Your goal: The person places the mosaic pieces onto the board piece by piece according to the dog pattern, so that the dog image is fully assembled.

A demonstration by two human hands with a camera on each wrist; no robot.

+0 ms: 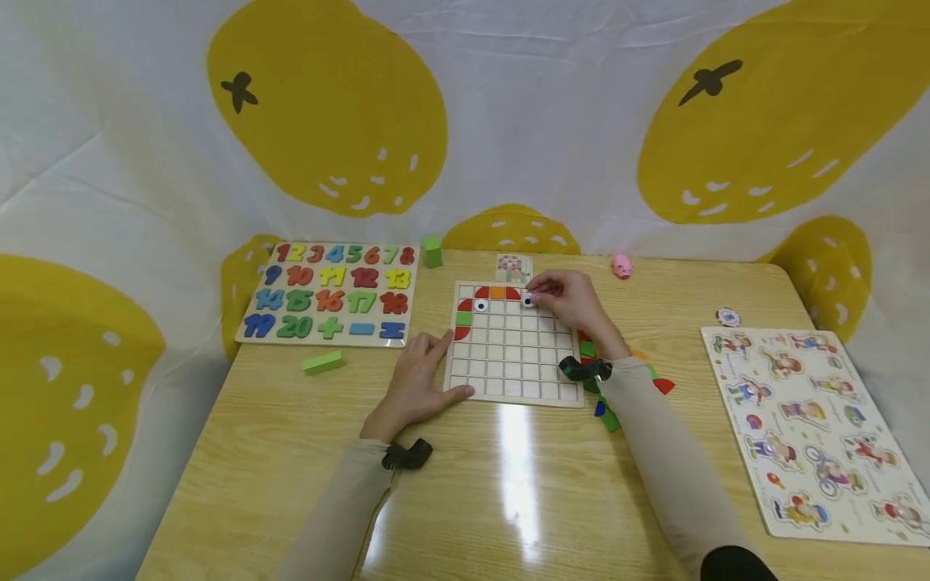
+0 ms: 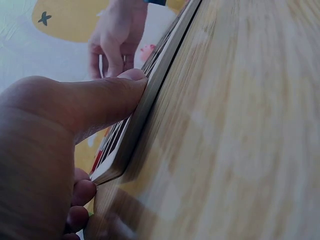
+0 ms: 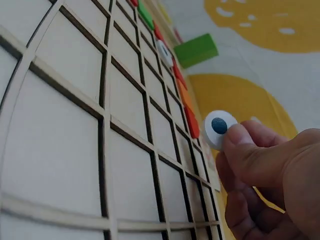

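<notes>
A wooden grid board [image 1: 508,355] lies on the table with red, orange and green tiles [image 1: 498,293] along its far left edges. One round white eye piece [image 1: 480,306] sits on the grid. My left hand [image 1: 414,378] rests at the board's near left corner, thumb along the front edge and fingers by the left side. Between thumb and fingertips, my right hand [image 1: 574,303] pinches a second white eye piece with a dark pupil [image 3: 218,129]. It is held over the far right part of the board, near the end of the red and orange row.
Loose coloured tiles [image 1: 610,418] lie right of the board, partly under the right forearm. A picture card [image 1: 514,267] is behind it. Around stand a number puzzle [image 1: 330,294], green blocks [image 1: 324,363], a pink pig toy [image 1: 621,265], a round chip [image 1: 728,316] and a picture puzzle [image 1: 821,436].
</notes>
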